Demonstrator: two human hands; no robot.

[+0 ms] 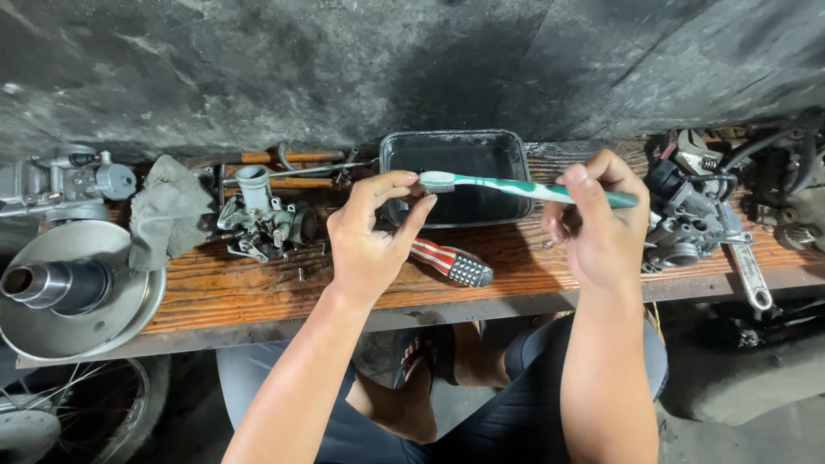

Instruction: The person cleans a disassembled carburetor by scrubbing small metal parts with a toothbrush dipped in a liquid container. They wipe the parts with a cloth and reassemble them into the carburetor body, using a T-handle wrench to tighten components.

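My right hand point(599, 225) grips the handle of a green and white toothbrush point(507, 186), held level above the bench. The bristle end points left and meets the fingertips of my left hand point(371, 230), which pinch something too small to make out. Both hands hover over a black rectangular tray point(456, 154) with dark liquid. A red, white and black screwdriver handle point(450, 264) lies on the plank under my left hand. A grey carburetor point(262, 222) sits to the left of that hand.
A wooden plank bench point(258, 288) runs across. A metal pulley disc point(73, 288) and a grey rag point(168, 210) lie at left. Another carburetor point(683, 219) and an adjustable wrench point(746, 266) lie at right. A concrete wall stands behind. My knees show below.
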